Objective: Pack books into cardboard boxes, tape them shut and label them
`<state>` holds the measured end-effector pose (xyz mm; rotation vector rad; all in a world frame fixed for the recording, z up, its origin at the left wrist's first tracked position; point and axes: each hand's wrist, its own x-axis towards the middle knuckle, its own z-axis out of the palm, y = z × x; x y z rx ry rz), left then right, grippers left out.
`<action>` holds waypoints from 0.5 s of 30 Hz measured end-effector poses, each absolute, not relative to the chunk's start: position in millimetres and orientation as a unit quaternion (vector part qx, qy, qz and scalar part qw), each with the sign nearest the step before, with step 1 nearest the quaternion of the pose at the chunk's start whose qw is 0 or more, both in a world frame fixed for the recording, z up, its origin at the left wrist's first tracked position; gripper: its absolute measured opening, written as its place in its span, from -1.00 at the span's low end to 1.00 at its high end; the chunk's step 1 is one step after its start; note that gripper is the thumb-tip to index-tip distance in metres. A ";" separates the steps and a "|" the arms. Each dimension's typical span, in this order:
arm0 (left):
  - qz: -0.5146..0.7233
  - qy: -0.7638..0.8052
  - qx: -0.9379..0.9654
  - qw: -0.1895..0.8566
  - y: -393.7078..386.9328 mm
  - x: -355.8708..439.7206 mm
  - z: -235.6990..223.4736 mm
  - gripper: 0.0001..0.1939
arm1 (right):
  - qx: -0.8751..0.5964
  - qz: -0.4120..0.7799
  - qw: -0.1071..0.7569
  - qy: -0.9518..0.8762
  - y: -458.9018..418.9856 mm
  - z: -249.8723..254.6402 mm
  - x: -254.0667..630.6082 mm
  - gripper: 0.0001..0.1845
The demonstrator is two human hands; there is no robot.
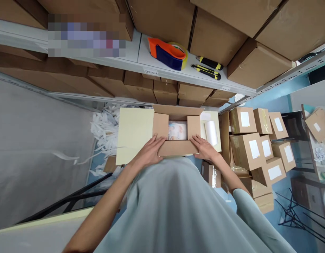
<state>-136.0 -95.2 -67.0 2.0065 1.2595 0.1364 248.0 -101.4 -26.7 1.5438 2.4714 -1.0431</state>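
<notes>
A small cardboard box sits in front of me with its flaps folded outward. Inside lies a flat item with a pale, colourful print, seemingly in clear wrapping; its kind cannot be made out. My left hand grips the box's near left corner, fingers over the left flap. At the near right corner, my right hand holds the box in the same way, fingertips on the right flap. Both thumbs are mostly hidden by the near flap. Under the box is a pale yellow tabletop.
A white paper roll lies right of the box. On the shelf above are an orange and blue tape dispenser and several cutter knives. Labelled cartons are stacked at right; shredded paper is heaped at left.
</notes>
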 end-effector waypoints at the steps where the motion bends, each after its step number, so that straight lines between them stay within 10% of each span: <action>1: 0.069 0.492 0.774 0.392 -89.5 -141.0 -66.0 -0.02 | 0.498 -0.347 0.006 0.794 -97.7 -24.7 251.7 -0.02; 6: 0.140 0.578 0.692 0.410 -43.2 -157.9 -66.5 -0.06 | 0.585 -0.351 -0.081 0.726 -63.7 -28.6 264.5 -0.42; 12: 0.197 0.579 0.747 0.262 8.1 -140.4 -67.7 0.72 | 0.663 -0.317 -0.158 0.659 -6.7 -57.6 249.9 0.54; 15: 0.162 0.532 0.802 0.218 20.7 -132.6 -53.5 0.70 | 0.631 -0.306 -0.211 0.681 14.0 -53.6 238.7 0.56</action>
